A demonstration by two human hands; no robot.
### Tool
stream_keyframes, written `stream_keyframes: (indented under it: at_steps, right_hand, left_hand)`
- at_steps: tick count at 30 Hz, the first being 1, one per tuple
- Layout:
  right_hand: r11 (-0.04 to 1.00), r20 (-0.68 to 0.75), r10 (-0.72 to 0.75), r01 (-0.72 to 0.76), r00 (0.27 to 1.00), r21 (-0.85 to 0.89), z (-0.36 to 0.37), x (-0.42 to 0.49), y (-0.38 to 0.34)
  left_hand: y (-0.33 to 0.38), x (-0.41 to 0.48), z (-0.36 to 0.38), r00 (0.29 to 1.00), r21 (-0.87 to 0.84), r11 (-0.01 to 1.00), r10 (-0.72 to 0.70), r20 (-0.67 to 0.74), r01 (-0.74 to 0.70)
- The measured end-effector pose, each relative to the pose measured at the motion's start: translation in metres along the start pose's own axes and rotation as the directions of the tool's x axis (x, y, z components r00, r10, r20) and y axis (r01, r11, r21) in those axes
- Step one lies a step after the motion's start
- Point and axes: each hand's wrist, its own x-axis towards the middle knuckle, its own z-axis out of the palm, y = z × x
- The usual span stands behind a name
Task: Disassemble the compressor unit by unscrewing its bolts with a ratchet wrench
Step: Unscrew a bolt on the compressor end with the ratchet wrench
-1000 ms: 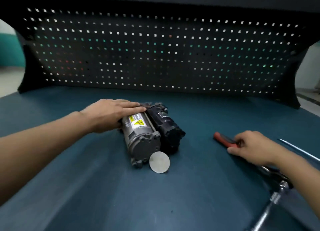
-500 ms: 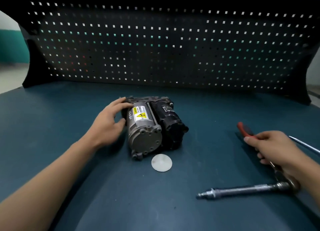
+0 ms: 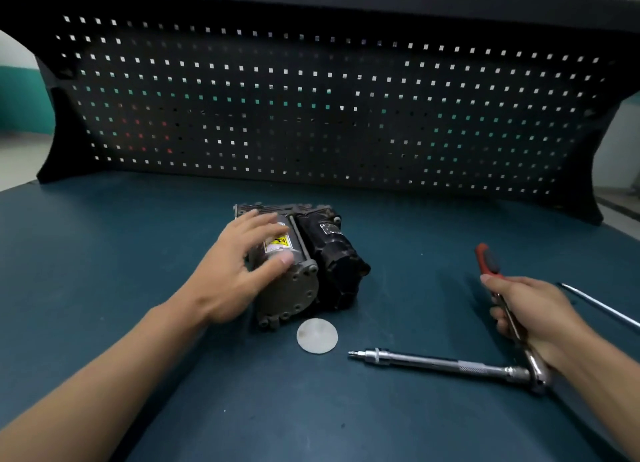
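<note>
The compressor unit (image 3: 311,267) lies on the dark teal bench (image 3: 104,254), a grey cylinder with a yellow warning label beside a black motor housing. My left hand (image 3: 239,271) rests over the grey cylinder, fingers spread and thumb near its bolted end plate. My right hand (image 3: 530,316) grips the ratchet wrench (image 3: 488,264) by its red-and-black handle. A long chrome extension bar (image 3: 436,361) runs leftward from the ratchet head and lies on the bench, bit tip toward the compressor. A round pale disc (image 3: 317,335) lies just in front of the end plate.
A black pegboard back panel (image 3: 311,108) stands along the bench's far edge. A thin metal rod (image 3: 599,306) lies at the right, beyond my right hand.
My left hand slid from the compressor's rear to the top of the grey cylinder. My right hand closed round the ratchet handle and the extension bar swung into view on the bench.
</note>
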Motion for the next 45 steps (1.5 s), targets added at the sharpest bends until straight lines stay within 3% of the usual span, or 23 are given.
stream_keyframes:
  at_steps: [7,13,15,19,23,29,32,33,35,36,38,41,43,45]
  right_hand:
    - [0.999,0.014,-0.034,0.034,0.999,-0.026,0.001,0.001,0.001]
    - [0.996,0.018,-0.056,0.057,0.998,-0.062,0.001,-0.001,0.001]
    - [0.996,0.017,-0.059,0.060,0.998,-0.071,0.001,-0.001,0.001]
    - [0.995,0.020,-0.066,0.068,0.998,-0.079,0.002,-0.001,0.002]
    - [0.993,0.035,-0.075,0.078,0.997,-0.091,0.002,0.001,0.003]
    - [0.992,0.044,-0.090,0.093,0.995,-0.079,0.005,-0.002,0.003]
    - [0.991,0.035,-0.097,0.099,0.995,-0.089,0.004,-0.002,0.005]
    - [0.990,0.032,-0.105,0.107,0.994,-0.088,0.003,-0.001,0.007]
    - [0.990,0.029,-0.120,0.122,0.992,-0.076,0.002,0.002,0.009]
    - [0.989,0.028,-0.122,0.123,0.992,-0.077,0.002,0.003,0.009]
    - [0.989,0.032,-0.115,0.117,0.993,-0.092,0.004,0.004,0.009]
    - [0.989,0.041,-0.108,0.111,0.993,-0.095,0.008,0.004,0.009]
    - [0.989,0.045,-0.113,0.116,0.993,-0.093,0.010,0.004,0.008]
    - [0.989,0.035,-0.115,0.118,0.993,-0.086,0.009,0.004,0.009]
  left_hand:
    - [0.041,-0.009,0.007,0.950,0.194,0.945,0.222,0.217,-0.265]
    - [0.074,-0.015,-0.002,0.939,0.261,0.917,0.241,0.244,-0.303]
    - [0.085,-0.019,0.001,0.921,0.359,0.863,0.260,0.289,-0.356]
    - [0.093,-0.032,0.021,0.884,0.616,0.675,0.119,0.452,-0.406]
    - [0.093,-0.038,0.038,0.854,0.708,0.558,0.002,0.520,-0.432]
    - [0.090,-0.033,0.036,0.862,0.740,0.511,0.003,0.508,-0.437]
    - [0.089,-0.029,0.023,0.855,0.664,0.604,0.057,0.515,-0.441]
    - [0.085,-0.027,0.013,0.854,0.570,0.704,0.100,0.510,-0.423]
    - [0.074,-0.025,-0.021,0.885,0.294,0.921,0.101,0.455,-0.257]
    - [0.063,-0.024,-0.042,0.920,0.217,0.963,0.068,0.386,-0.162]
    - [0.033,-0.020,-0.079,0.975,0.299,0.954,-0.050,0.218,-0.018]
    - [-0.019,-0.013,-0.090,0.947,0.586,0.782,-0.314,0.074,0.213]
    - [-0.046,-0.014,-0.075,0.907,0.609,0.735,-0.416,0.060,0.297]
    - [-0.064,-0.016,-0.065,0.898,0.563,0.753,-0.438,0.040,0.342]
